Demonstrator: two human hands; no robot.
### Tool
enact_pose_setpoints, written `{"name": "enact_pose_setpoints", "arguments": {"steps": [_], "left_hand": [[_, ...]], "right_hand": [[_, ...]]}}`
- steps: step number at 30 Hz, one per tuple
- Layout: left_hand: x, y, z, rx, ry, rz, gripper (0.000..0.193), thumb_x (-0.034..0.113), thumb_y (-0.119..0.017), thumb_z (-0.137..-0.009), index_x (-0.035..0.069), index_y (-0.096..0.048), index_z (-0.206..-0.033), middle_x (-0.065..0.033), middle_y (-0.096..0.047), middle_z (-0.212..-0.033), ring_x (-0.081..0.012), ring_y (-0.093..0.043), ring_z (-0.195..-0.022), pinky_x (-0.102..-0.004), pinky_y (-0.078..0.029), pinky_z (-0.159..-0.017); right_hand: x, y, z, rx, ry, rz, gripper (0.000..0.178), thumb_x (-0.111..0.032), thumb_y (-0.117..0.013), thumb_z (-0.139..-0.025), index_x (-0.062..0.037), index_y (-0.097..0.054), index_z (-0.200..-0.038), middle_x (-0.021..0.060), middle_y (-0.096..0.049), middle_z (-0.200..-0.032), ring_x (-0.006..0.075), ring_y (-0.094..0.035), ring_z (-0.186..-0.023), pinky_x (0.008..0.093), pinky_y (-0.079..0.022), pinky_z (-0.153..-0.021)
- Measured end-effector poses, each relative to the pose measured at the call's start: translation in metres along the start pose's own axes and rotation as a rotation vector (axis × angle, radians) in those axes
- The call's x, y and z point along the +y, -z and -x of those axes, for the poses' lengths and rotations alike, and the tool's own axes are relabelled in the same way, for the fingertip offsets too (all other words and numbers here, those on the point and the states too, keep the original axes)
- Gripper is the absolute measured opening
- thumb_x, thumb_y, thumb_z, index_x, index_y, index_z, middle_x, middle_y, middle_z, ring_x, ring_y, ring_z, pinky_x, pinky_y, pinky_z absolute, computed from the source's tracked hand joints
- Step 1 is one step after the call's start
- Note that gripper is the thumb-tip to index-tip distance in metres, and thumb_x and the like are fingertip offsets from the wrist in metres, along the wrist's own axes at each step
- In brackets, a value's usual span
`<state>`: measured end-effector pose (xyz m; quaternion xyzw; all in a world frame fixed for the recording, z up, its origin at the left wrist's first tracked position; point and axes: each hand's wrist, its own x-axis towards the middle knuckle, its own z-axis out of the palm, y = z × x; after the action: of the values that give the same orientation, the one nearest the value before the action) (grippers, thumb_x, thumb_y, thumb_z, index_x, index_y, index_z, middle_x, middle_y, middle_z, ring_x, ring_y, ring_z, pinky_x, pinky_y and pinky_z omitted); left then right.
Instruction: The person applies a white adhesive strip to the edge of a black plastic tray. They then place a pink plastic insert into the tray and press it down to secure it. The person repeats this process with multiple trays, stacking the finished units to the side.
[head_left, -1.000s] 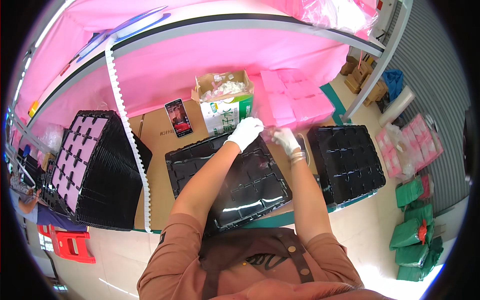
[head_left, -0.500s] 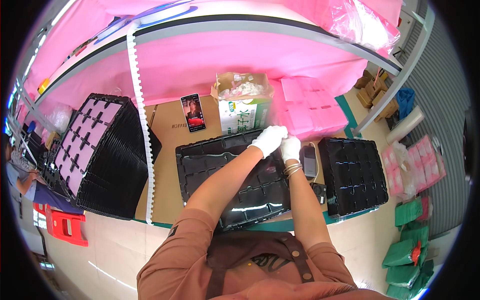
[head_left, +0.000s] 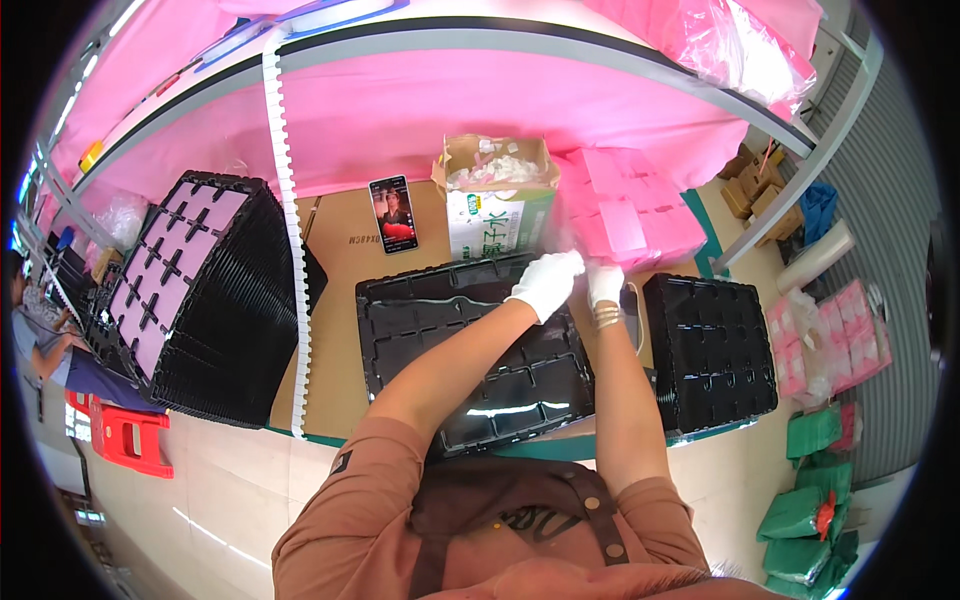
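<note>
My left hand (head_left: 548, 285), in a white glove, is over the far right corner of a black plastic tray (head_left: 440, 345) with cross-shaped ridges. Its fingers are drawn together; whatever they hold is too small to make out. Close by on the right, my right hand (head_left: 604, 285), also gloved, is at the near edge of a stack of pink foam sheets (head_left: 640, 225). Those fingers look curled in, and their tips are hard to see. A bracelet circles the right wrist. Behind the tray stands an open carton (head_left: 495, 215) with white scraps in it.
A phone (head_left: 395, 215) leans on the cardboard-covered table. Tall stacked black trays (head_left: 225, 310) with pink pads rise at the left, behind a white notched strip (head_left: 290, 250). More black trays (head_left: 712, 350) sit at the right. A grey device (head_left: 632, 315) with a cable is partly hidden.
My hands have moved apart slightly, the right one going right toward the pink stack. The right forearm now covers more of the small devices. The whole view has shifted a little.
</note>
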<state>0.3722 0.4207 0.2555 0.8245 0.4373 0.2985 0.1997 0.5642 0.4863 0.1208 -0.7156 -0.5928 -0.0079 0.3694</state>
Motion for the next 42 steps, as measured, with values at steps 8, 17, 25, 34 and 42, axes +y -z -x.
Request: {"name": "enact_pose_setpoints", "arguments": {"steps": [8, 17, 25, 34, 42], "left_hand": [[-0.016, -0.007, -0.021, 0.037, 0.299, -0.046, 0.049, 0.050, -0.051, -0.091, 0.012, -0.059, -0.121, -0.0177, -0.067, -0.111, -0.0356, -0.063, -0.104, -0.0448, -0.049, -0.089], [-0.027, -0.015, -0.040, -0.064, 0.413, -0.226, 0.042, 0.026, -0.059, -0.088, 0.006, -0.055, -0.123, -0.0212, -0.064, -0.108, -0.0362, -0.065, -0.099, -0.0452, -0.053, -0.084], [-0.034, -0.029, -0.053, -0.025, 0.288, -0.372, 0.038, 0.014, -0.048, -0.088, 0.000, -0.055, -0.123, -0.0205, -0.057, -0.115, -0.0355, -0.060, -0.106, -0.0446, -0.051, -0.088], [-0.013, 0.015, -0.035, -0.054, 0.121, -0.297, 0.037, 0.024, -0.053, -0.090, 0.005, -0.056, -0.121, -0.0180, -0.056, -0.122, -0.0369, -0.058, -0.107, -0.0461, -0.049, -0.091], [0.006, 0.108, 0.115, 0.061, -0.025, -0.039, 0.029, 0.023, -0.063, -0.088, 0.007, -0.063, -0.113, -0.0155, -0.060, -0.123, -0.0339, -0.058, -0.111, -0.0418, -0.048, -0.095]], "right_hand": [[-0.082, 0.088, 0.051, -0.081, 0.048, -0.211, 0.035, -0.009, -0.059, -0.078, -0.0041, -0.062, -0.113, 0.0229, -0.063, -0.104, 0.0403, -0.061, -0.099, 0.0446, -0.049, -0.090], [-0.073, 0.100, 0.052, -0.399, 0.171, -0.016, 0.035, -0.009, -0.057, -0.080, -0.0066, -0.063, -0.114, 0.0225, -0.062, -0.104, 0.0386, -0.062, -0.100, 0.0448, -0.049, -0.088], [-0.079, 0.109, 0.054, -0.471, 0.154, 0.053, 0.039, -0.008, -0.054, -0.082, -0.0051, -0.061, -0.120, 0.0234, -0.060, -0.112, 0.0393, -0.061, -0.103, 0.0447, -0.049, -0.090], [-0.102, 0.138, 0.058, -0.370, 0.183, -0.005, 0.027, -0.005, -0.052, -0.080, -0.0019, -0.066, -0.103, 0.0229, -0.065, -0.100, 0.0379, -0.063, -0.098, 0.0439, -0.049, -0.090], [-0.062, 0.169, -0.055, 0.049, 0.011, -0.307, 0.026, -0.009, -0.051, -0.081, -0.0022, -0.068, -0.099, 0.0191, -0.068, -0.093, 0.0353, -0.064, -0.091, 0.0408, -0.050, -0.084]]}}
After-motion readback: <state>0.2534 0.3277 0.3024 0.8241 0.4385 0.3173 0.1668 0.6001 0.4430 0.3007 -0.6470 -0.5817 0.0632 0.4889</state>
